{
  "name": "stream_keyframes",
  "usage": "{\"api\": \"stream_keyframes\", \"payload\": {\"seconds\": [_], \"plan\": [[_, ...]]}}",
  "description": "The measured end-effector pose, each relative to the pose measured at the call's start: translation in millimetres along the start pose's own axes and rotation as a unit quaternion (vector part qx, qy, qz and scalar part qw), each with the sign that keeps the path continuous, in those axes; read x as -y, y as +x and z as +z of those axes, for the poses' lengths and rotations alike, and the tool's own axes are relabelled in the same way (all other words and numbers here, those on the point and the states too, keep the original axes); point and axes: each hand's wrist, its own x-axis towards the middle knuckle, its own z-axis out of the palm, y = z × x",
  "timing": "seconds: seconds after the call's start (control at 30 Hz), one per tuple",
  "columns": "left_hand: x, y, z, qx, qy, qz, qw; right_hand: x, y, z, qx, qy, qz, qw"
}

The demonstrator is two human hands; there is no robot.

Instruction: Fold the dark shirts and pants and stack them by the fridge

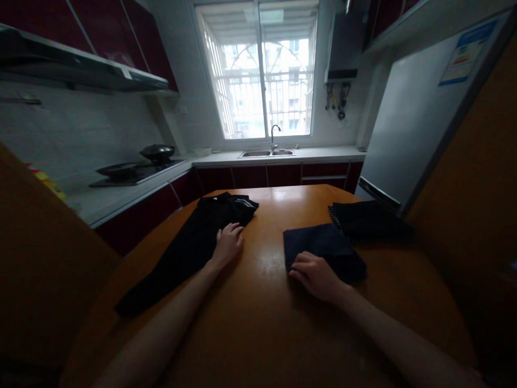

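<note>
A long, tapering black garment (181, 250) with white stripes near its far end lies slantwise on the left of the wooden table (262, 318). My left hand (229, 242) rests on its right edge, palm down, with the fingers apart. To the right is a folded navy cloth (323, 241), a flat, roughly rectangular bundle. My right hand (317, 276) is at its near left corner, fingers curled together over the edge; the fingertips are partly hidden. Behind it, on the right, lies a dark folded cloth (374, 220) with a fringed edge.
A counter with a sink (266, 153) and tap runs under the window (262, 75). Pans (157, 152) stand on the stove at left, below a range hood (81, 67). On the right stands a fridge (412, 113), close to the table's edge.
</note>
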Motion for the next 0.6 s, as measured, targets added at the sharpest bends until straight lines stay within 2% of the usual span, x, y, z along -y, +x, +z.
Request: {"api": "stream_keyframes", "payload": {"seconds": [0.07,0.1,0.13,0.2,0.3,0.4,0.5,0.6], "plan": [[-34.7,-15.6,-3.8,0.018,-0.081,0.076,0.994,26.3,-2.8,7.1,0.066,0.075,-0.069,0.993],[-53.8,-25.8,-4.5,0.054,-0.119,0.111,0.985,34.4,-4.4,7.3,0.066,0.096,-0.089,0.989],[-72.7,-37.8,-4.4,0.096,-0.143,0.139,0.975,38.2,-5.8,5.3,0.041,0.105,-0.095,0.989],[-106.5,-66.3,-2.6,0.151,-0.129,0.194,0.961,32.3,-7.4,-4.5,-0.063,0.109,-0.054,0.991],[-142.4,-112.0,2.7,0.180,-0.048,0.229,0.955,-4.7,-8.2,-23.5,-0.219,0.114,0.102,0.964],[-163.0,-144.3,8.2,0.193,-0.024,0.235,0.952,-55.0,-10.9,-34.1,-0.285,0.124,0.226,0.923],[-171.3,-150.8,10.4,0.208,-0.032,0.246,0.946,-92.7,-16.6,-33.8,-0.302,0.128,0.306,0.894],[-163.8,-133.9,7.1,0.244,-0.067,0.231,0.940,-107.2,-21.0,-28.5,-0.300,0.129,0.332,0.885]]}}
